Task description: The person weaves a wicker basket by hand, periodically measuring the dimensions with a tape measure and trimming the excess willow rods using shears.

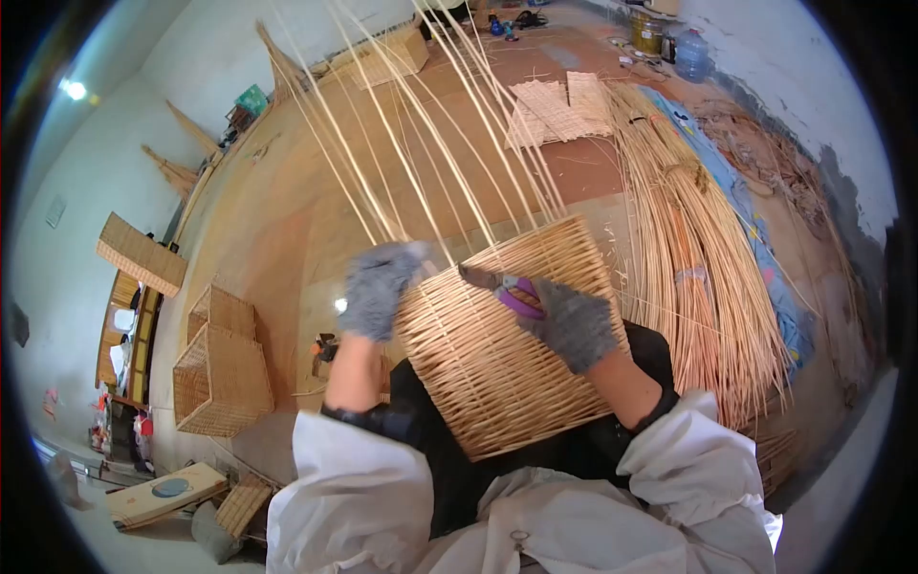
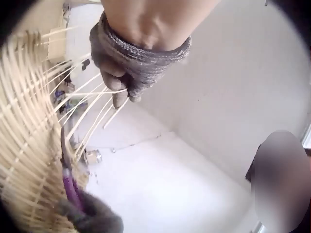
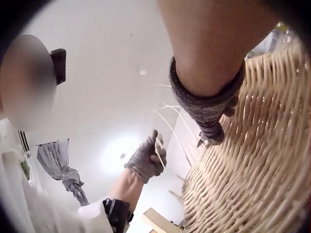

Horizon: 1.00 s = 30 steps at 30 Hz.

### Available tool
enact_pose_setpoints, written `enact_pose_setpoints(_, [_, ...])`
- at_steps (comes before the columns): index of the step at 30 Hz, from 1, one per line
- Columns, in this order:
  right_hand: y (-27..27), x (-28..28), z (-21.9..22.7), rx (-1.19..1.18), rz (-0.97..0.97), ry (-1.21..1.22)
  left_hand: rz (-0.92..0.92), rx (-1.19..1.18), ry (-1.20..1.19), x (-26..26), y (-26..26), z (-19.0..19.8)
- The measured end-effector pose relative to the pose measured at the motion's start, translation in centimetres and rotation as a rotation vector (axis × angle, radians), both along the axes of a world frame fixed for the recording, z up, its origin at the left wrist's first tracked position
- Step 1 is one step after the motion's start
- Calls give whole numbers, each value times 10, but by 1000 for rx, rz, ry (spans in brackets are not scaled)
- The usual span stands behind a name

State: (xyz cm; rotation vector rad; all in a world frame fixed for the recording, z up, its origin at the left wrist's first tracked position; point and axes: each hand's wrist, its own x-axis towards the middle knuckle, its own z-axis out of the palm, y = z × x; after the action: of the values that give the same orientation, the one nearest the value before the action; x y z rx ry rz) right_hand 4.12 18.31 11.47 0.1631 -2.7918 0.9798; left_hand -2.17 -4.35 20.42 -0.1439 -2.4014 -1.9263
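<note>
A woven wicker panel [image 1: 497, 373] lies tilted across the person's lap, with long pale stakes [image 1: 411, 172] rising from its far edge. The gloved right hand [image 1: 577, 325] grips purple-handled pruning shears [image 1: 519, 297], whose dark blades lie at that far edge, close to the base of a stake. At the panel's far left corner is the left hand [image 1: 376, 292], in a grey glove. Its thumb and fingers pinch a thin wicker rod [image 2: 114, 92], seen in the left wrist view; the right wrist view shows this pale rod [image 3: 160, 154] crossing the fingers.
On the right a large bundle of loose rods [image 1: 698, 277] lies beside a blue sheet [image 1: 789, 316]. Flat woven pieces [image 1: 564, 110] rest on the floor ahead. To the left stand woven baskets [image 1: 225, 378] and a low wooden board [image 1: 167, 493].
</note>
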Motion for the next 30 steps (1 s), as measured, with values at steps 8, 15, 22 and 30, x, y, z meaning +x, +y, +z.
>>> enact_pose_setpoints(8, [192, 76, -172, -660, -859, 6, 199, -1022, 477, 11, -61, -45])
enact_pose_setpoints(15, [230, 129, -188, -221, -956, -738, -102, -1114, 583, -14, 112, -58])
enact_pose_setpoints(22, [238, 73, -205, -131, -807, -233, -264, -1154, 200, -21, 127, -59])
enact_pose_setpoints(30, [88, -6, -59, -958, -143, -443, 369, 138, -158, 53, -14, -104])
